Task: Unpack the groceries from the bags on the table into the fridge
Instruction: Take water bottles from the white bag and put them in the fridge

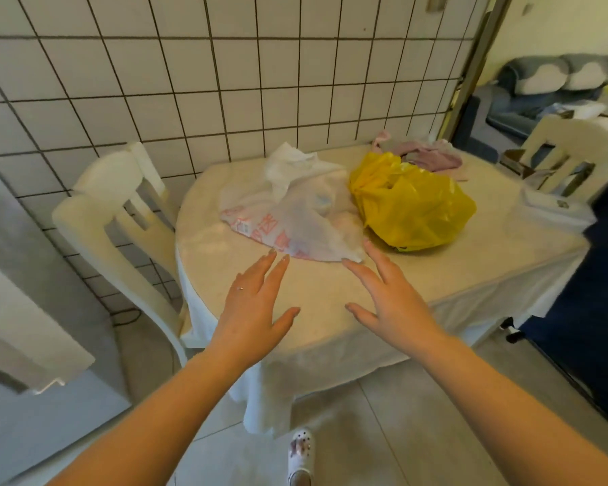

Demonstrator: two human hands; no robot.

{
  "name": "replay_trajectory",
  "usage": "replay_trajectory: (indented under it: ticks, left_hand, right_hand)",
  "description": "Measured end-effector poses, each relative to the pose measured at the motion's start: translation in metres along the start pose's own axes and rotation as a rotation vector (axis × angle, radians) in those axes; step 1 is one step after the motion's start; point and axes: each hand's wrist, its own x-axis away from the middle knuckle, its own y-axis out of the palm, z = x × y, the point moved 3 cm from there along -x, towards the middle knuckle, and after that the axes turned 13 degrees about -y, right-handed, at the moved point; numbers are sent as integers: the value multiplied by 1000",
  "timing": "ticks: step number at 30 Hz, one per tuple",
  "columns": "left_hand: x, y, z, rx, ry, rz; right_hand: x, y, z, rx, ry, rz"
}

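- While you face the cloth-covered round table, your left hand and right hand reach out, fingers straight, grasping nothing.
- Your fingertips are near the translucent white plastic bag with red print; the crumpled yellow plastic bag lies just beside it.

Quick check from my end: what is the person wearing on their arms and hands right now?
Both forearms are bare, with no sleeves, gloves or watch in view. The left hand wears a small ring with a pale stone on one finger. The right hand shows no jewellery. Fingernails look plain and unpainted.
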Motion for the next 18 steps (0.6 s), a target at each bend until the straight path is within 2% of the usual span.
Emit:
replay_trajectory:
  ticks: [14, 16, 18]
  left_hand:
    - [-235, 63, -31, -9, -54, 154]
    - [-253, 71, -33, -57, -37, 139]
    - [-299, 96, -35, -116, -86, 131]
  right_hand:
    - [-192, 31, 172, 94, -168, -20]
    - [-211, 42, 188, 102, -183, -50]
    - [-254, 69, 237, 68, -248, -135]
